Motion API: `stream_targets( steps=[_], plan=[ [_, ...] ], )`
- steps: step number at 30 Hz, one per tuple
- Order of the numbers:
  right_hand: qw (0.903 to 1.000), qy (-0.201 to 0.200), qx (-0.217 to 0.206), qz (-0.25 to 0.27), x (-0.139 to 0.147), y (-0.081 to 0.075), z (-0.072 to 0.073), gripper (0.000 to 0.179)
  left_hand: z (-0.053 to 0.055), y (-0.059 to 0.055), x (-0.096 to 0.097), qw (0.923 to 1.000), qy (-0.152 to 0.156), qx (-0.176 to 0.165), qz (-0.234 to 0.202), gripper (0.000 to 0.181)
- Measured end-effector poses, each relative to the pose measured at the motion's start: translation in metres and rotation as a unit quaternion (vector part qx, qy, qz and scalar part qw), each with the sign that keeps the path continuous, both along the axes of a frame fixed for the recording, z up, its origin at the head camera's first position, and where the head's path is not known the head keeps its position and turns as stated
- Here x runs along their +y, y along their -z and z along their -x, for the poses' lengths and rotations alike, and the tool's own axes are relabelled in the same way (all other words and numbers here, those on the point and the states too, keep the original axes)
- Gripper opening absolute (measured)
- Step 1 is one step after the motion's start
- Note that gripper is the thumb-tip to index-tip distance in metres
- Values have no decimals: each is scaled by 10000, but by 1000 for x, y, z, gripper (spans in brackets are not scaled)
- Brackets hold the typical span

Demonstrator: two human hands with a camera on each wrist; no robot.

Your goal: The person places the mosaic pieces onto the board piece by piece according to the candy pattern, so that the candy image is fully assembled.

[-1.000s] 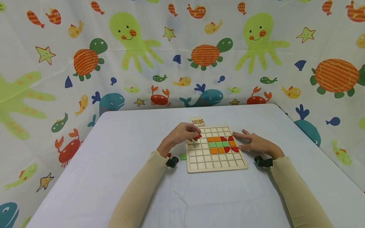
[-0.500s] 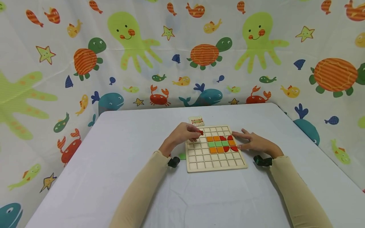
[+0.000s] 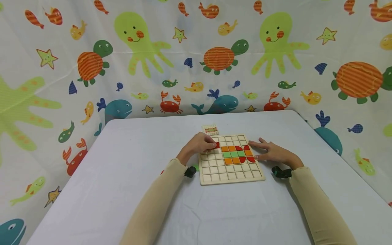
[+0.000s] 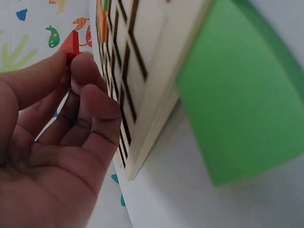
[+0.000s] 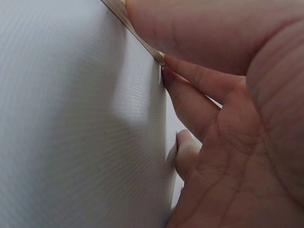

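Observation:
My left hand [image 3: 199,143] pinches a small red tile [image 3: 217,145] between thumb and fingertips, over the upper left part of a wooden grid board [image 3: 232,175]. In the left wrist view the red tile [image 4: 72,43] stands out past the fingertips. Orange tiles [image 3: 228,161], green tiles [image 3: 234,154] and rounded red tiles [image 3: 250,159] sit together in the board's grid, right of the held tile. My right hand [image 3: 274,153] rests at the board's right edge, fingers spread; the right wrist view shows its fingers touching the board's edge [image 5: 142,42].
A small card [image 3: 211,130] with a coloured pattern lies behind the board. A green tile [image 4: 242,95] lies on the white table [image 3: 147,136] beside the board's left edge. Something red [image 3: 162,172] shows beside the left sleeve. A curtain printed with sea animals [image 3: 183,51] hangs behind.
My left hand has shifted slightly right with the red tile, which now appears turned and lower over the grid. The right hand stays at the board's edge.

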State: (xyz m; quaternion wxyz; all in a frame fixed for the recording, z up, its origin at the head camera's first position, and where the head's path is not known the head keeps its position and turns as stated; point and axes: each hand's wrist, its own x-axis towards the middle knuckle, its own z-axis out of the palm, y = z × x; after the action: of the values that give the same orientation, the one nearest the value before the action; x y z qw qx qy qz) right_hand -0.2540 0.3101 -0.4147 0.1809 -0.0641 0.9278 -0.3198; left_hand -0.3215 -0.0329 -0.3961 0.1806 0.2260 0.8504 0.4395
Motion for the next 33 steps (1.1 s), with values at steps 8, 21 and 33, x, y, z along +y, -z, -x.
stream_targets(
  steps=[8,21,33],
  plan=[
    [10000,-36,15,-55,1,0,2,91,0,6,8,9996,-172,8,205,13],
    [10000,-42,-5,-45,3,1,2,91,-4,4,17,9972,-376,262,586,13],
    [10000,17,-50,-6,3,2,2,92,-4,4,22,9943,-289,611,824,13]
  ],
)
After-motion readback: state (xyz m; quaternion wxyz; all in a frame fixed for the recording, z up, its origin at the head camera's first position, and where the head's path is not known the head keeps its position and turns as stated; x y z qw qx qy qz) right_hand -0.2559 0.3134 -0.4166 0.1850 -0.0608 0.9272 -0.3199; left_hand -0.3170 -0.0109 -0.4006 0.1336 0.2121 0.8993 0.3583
